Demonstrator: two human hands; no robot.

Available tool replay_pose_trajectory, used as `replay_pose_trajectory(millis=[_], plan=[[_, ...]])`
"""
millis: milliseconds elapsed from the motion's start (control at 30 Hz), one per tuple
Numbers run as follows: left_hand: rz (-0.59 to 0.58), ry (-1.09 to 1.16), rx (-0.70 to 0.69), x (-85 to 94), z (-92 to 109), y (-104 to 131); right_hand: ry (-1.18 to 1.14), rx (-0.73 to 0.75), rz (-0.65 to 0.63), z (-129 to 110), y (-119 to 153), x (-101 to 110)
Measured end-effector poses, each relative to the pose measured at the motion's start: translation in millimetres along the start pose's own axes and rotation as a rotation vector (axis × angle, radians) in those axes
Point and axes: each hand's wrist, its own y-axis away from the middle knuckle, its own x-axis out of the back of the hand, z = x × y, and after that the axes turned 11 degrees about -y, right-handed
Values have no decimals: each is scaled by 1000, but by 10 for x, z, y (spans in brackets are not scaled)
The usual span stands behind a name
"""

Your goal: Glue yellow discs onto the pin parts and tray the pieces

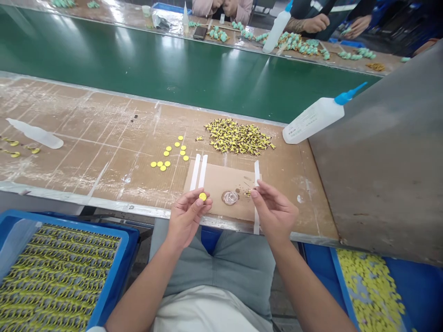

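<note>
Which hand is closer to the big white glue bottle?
Right. The right hand is below-left of the glue bottle; the left hand, pinching a yellow disc, is farther left.

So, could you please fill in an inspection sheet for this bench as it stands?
Surface: worn brown bench, scratched, white smears.
Job's things: yellow disc; small yellow-black piece; cardboard pad with glue puddle.
Clutter: loose discs, pile of pieces, glue bottle, blue trays.
Fingers: left hand pinches disc; right hand pinches piece.
Cables: nothing seen.
Surroundings: green conveyor; other people's hands opposite.
</note>
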Motion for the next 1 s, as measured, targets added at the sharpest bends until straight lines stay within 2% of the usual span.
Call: replay_pose_trajectory(millis=[67, 133, 300, 400, 567, 833, 1000], plan=[[-33, 4, 5, -30, 4, 46, -68, -107, 24, -114, 26, -35], [-64, 7, 12, -80, 9, 104, -131, -154, 20, -243, 63, -77], [-95, 38, 11, -257, 28, 260, -315, -147, -77, -567, 171, -249], [-89, 44, -1, -338, 30, 331, -347, -115, -116, -674, 219, -344], [-74, 40, -5, -397, 33, 377, -305, -79, -127, -670, 274, -391], [-40, 9, -5, -397, 29, 389, -219, 27, -136, -638, 270, -403], [-23, 2, -11, -412, 41, 390, -188, 44, -151, -643, 270, -404]])
